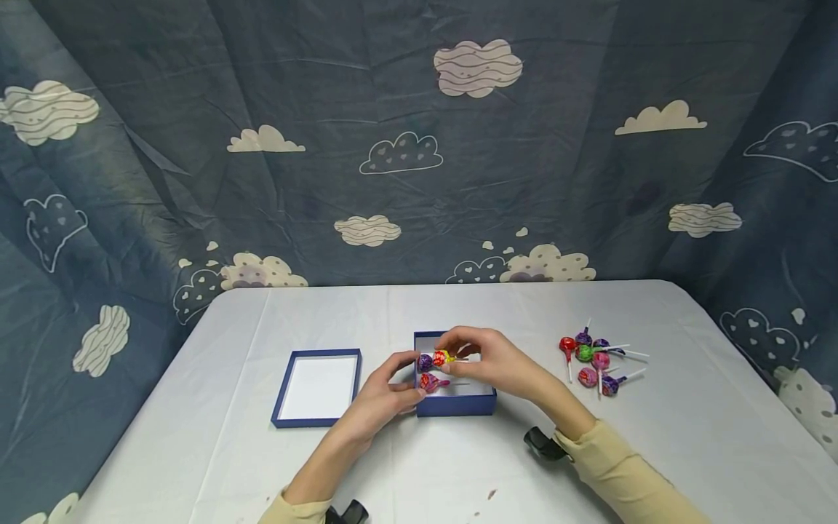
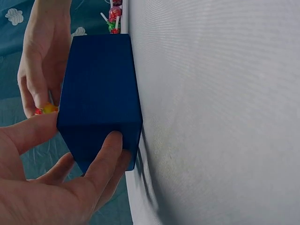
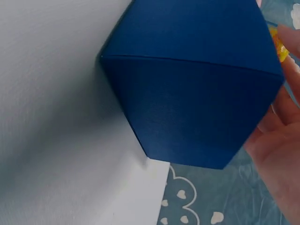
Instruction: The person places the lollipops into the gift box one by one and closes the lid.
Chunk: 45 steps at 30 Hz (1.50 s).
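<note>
A blue box [image 1: 456,406] with a white inside stands open-topped at the table's middle. My left hand [image 1: 382,400] holds it at the left wall, fingers against the outside and thumb at the rim by the front corner. My right hand [image 1: 491,356] reaches over the box from the right. Between its thumb and fingers it pinches a red-and-yellow lollipop [image 1: 441,357], also visible past the box edge in the left wrist view. Inside the box lie a purple lollipop [image 1: 425,362] and a pink-red lollipop [image 1: 430,383], heads to the left.
Left of the box lies a blue-edged lid [image 1: 316,387], white side up. On the right, several loose lollipops [image 1: 600,361] lie in a group, red, green, pink and purple. A patterned dark curtain [image 1: 393,94] hangs behind the white table [image 1: 229,466].
</note>
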Each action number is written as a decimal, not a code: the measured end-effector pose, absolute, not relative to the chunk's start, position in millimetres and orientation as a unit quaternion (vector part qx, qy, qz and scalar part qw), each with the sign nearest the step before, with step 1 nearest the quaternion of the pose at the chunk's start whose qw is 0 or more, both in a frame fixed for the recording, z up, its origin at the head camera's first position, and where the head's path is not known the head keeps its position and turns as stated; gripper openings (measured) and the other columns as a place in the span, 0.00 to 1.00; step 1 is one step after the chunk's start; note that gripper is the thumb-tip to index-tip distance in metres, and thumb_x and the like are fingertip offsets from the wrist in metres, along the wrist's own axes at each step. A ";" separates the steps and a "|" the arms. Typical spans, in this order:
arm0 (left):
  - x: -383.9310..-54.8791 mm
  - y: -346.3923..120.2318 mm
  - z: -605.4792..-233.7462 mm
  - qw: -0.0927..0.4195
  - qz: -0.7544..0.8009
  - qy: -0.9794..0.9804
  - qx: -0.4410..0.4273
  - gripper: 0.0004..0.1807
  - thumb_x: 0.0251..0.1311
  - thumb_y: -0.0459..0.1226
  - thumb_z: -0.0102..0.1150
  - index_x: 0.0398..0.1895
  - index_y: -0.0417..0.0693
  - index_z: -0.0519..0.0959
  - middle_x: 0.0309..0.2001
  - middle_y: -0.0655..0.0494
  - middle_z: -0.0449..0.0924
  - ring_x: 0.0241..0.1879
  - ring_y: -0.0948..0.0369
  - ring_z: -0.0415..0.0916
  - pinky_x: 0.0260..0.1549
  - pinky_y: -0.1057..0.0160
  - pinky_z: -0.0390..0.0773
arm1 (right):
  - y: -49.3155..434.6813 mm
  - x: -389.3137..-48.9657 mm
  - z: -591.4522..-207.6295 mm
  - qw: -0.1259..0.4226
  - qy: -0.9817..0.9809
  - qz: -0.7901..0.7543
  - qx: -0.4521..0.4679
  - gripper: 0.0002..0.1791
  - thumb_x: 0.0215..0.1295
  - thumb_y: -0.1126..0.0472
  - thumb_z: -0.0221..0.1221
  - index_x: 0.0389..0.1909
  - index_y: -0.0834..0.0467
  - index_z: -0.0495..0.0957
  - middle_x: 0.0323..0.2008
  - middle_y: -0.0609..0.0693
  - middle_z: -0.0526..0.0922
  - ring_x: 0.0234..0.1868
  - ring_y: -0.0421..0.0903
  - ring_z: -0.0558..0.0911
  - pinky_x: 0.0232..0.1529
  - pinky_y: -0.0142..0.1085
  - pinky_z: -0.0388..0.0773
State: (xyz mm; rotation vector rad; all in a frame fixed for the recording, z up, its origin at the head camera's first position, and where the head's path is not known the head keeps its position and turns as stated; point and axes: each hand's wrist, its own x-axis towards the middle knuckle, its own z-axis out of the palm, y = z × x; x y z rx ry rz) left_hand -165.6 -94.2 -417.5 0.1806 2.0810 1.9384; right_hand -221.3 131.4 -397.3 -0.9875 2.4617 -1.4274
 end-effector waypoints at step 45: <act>-165.9 -96.6 -417.4 0.153 0.688 0.706 0.069 0.32 0.59 0.29 0.60 0.68 0.47 0.67 0.72 0.42 0.56 0.53 0.52 0.78 0.49 0.51 0.78 | 109.9 -235.3 -402.1 0.194 0.827 -0.366 -0.381 0.13 0.54 0.70 0.67 0.37 0.51 0.84 0.31 0.41 0.82 0.35 0.42 0.80 0.41 0.35 0.80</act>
